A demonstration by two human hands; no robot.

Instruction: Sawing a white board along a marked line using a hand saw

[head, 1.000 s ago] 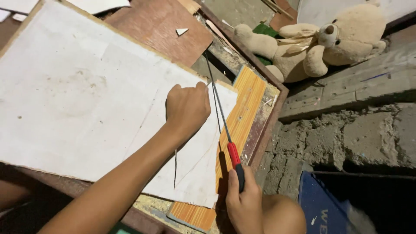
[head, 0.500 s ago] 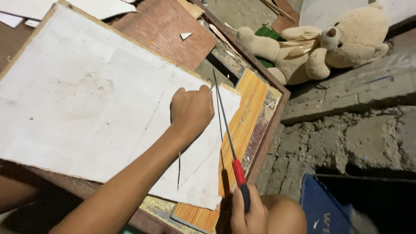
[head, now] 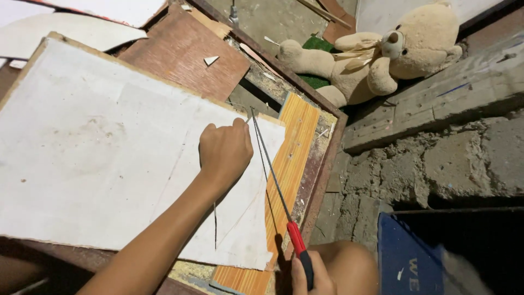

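Observation:
My left hand [head: 224, 153] is closed in a loose fist and presses down on a large white board [head: 93, 158] near its right edge. My right hand [head: 311, 276] grips the red and black handle of a thin saw [head: 275, 186] at the bottom of the view. The saw's narrow blade runs up and left along the board's right edge, its tip close to my left hand's knuckles. A thin dark cut line [head: 214, 224] shows in the board below my left wrist. Under the board lies an orange-striped panel [head: 289, 147].
A beige teddy bear [head: 382, 54] lies at the upper right against a rough concrete ledge [head: 436, 147]. A brown wooden panel [head: 180, 52] with a small white chip sits behind the board. A blue container [head: 409, 257] stands at the lower right. My knee [head: 349, 267] is beside the saw handle.
The view has shifted a little. The saw and my right hand have slid down and toward me along the board's edge. My left hand stays pressed on the board.

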